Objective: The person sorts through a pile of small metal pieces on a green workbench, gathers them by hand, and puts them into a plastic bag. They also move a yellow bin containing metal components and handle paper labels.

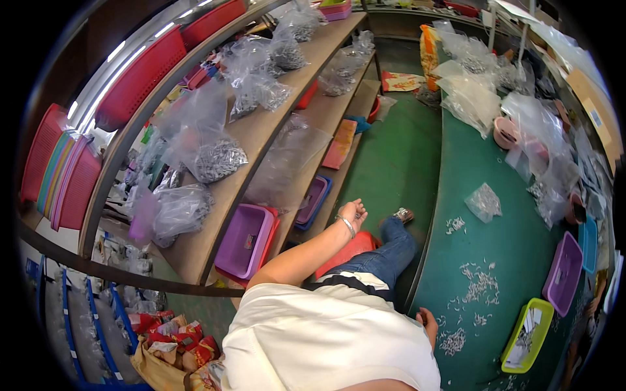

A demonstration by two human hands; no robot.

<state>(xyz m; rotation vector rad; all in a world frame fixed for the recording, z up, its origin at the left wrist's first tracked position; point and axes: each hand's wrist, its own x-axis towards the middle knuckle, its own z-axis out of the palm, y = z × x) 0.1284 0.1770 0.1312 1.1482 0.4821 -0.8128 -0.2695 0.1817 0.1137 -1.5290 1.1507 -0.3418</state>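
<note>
Silvery pieces (480, 287) lie loose on the green tabletop (456, 169), mostly around 4 o'clock from the middle of the view; they are thin and small, and their exact shape is too fine to tell.

Largest of all, the tabletop sweeps from 1 o'clock down to 5 o'clock. Opposite it, wooden shelving (261, 137) slants from 12 o'clock to 8 o'clock, bearing clear bags (218, 159) full of grey, metallic-looking contents at about 10 o'clock, and a purple tub (228, 257) at 8 o'clock. On the tabletop, a violet tub (564, 267) stands between 3 and 4 o'clock, with a lime tub (520, 369) beside it at 4 o'clock, holding pale, silvery contents. A clear pouch (484, 203) lies at 3 o'clock, near a small scatter of the pieces.

The left hand (352, 214) is just off the middle toward 4 o'clock, away from the tabletop; its grip is relaxed, fingers loosely curled around nothing visible. The right hand (427, 326), between 4 and 5 o'clock, is at the tabletop's near edge, just beside the lowest cluster; the sleeve hides part of it, so I cannot tell whether its grip holds anything.

Judging from this layout, the work looks partway along: some pieces are gathered into rough heaps, while several scatters remain spread out, uncontained. Whether the shelved bags contain the same kind of piece is unclear.
</note>
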